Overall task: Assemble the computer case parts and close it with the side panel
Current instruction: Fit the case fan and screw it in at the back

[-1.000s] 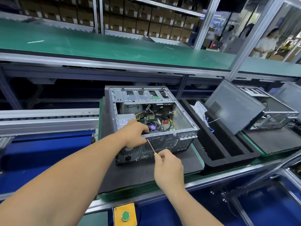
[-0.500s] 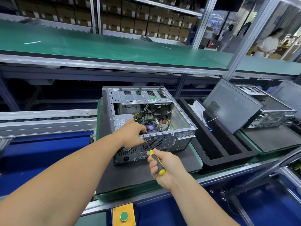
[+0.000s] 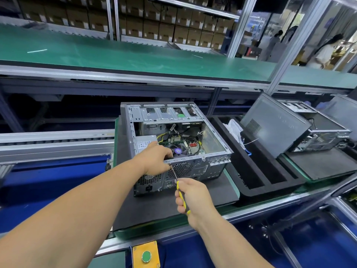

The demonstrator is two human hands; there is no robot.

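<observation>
**Head view: case open, screw work at rear edge**

Nearest: yellow button box [image 3: 146, 255] on the bench front. Right hand [image 3: 193, 198] has fingers wrapped round a yellow-handled screwdriver [image 3: 178, 187], tip at the rear top edge of the computer case [image 3: 173, 144]. Left hand [image 3: 155, 161] grips that edge beside the tip, fingers curled over it; whether it pinches a screw cannot be told. Case lies on its side on a dark mat [image 3: 154, 209], interior exposed, no panel on it. Judged: fastening under way, closing left. Right of it, black foam tray [image 3: 257, 175]; beyond, a side panel [image 3: 274, 124] leans on a 2nd case. Far: green shelf [image 3: 116, 55], stacked cartons, 2 people.
</observation>
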